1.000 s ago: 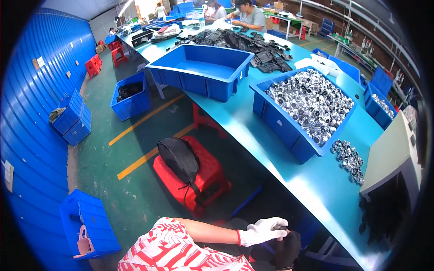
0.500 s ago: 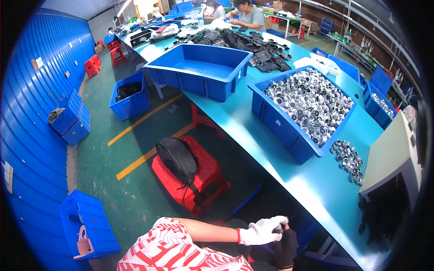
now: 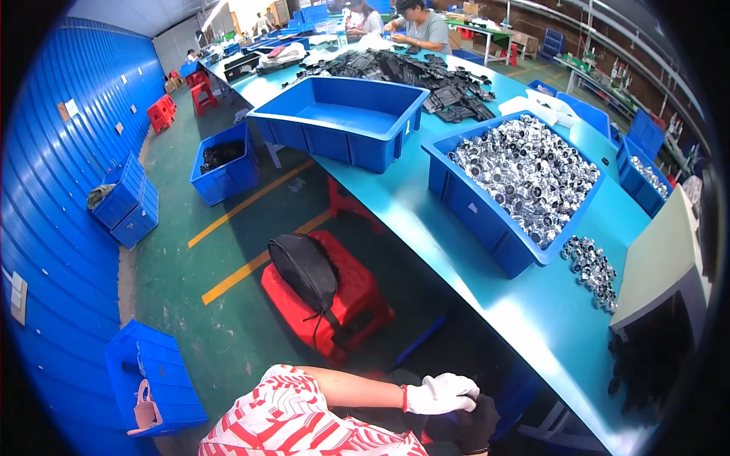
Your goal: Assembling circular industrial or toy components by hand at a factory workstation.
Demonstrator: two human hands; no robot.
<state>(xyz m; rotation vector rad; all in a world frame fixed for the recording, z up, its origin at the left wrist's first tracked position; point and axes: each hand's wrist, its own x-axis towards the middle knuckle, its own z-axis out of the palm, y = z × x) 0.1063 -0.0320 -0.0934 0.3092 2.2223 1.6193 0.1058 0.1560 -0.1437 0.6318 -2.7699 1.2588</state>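
Note:
My left hand (image 3: 441, 394), in a white glove with a red cuff, is at the lower middle with its fingers curled closed. Against its fingertips is my right hand (image 3: 478, 425), in a dark glove, also closed and partly lost in shadow. Whatever lies between them is hidden. Both hands are beside the near edge of the blue-green table (image 3: 525, 323). On it stands a blue bin (image 3: 484, 220) heaped with small shiny clear and black round parts (image 3: 525, 175). A loose pile of the same parts (image 3: 591, 273) lies to its right.
An empty blue bin (image 3: 304, 135) overhangs the table's left edge, before a heap of black plastic parts (image 3: 449, 95). A pale box (image 3: 661, 251) stands at the right. Left of me are a red stool (image 3: 357, 304) with a black bag (image 3: 303, 270) and a floor bin (image 3: 179, 380).
My view has shifted slightly, so the scene sits a little further right. The small gap that showed between my gloved hands has closed, and the left fingers now reach over the right hand.

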